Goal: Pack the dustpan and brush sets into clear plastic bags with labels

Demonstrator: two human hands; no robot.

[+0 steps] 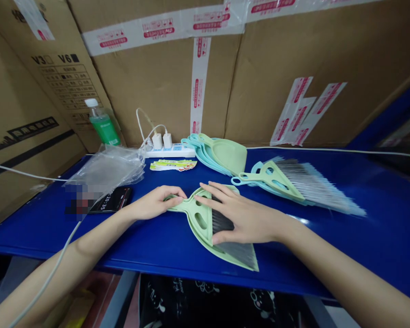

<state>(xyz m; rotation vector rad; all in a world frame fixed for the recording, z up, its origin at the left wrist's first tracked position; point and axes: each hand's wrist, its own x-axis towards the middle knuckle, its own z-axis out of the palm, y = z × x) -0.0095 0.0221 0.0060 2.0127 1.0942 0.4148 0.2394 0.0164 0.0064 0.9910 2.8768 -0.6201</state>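
Observation:
A light green hand brush (188, 206) with dark bristles lies nested in a light green dustpan (222, 258) near the table's front edge. My left hand (156, 201) is closed on the handle end of the pair, thumb and fingers pinching it. Spread flat over the brush head and bristles is my right hand (241, 213), its fingers apart. Part of the bristles is hidden under it. Behind stand stacked dustpans (230, 155), a green one over several light blue ones. To the right lies a pile of hand brushes (276, 180), green on top of blue.
Clear plastic bags (105, 166) lie at the left, partly over a phone (118, 199). A white power strip (177, 151), printed packets (172, 165) and a bottle of green liquid (104, 125) are at the back. Cardboard boxes (150, 77) wall off the blue table (328, 246). A white cable (63, 255) crosses my left arm.

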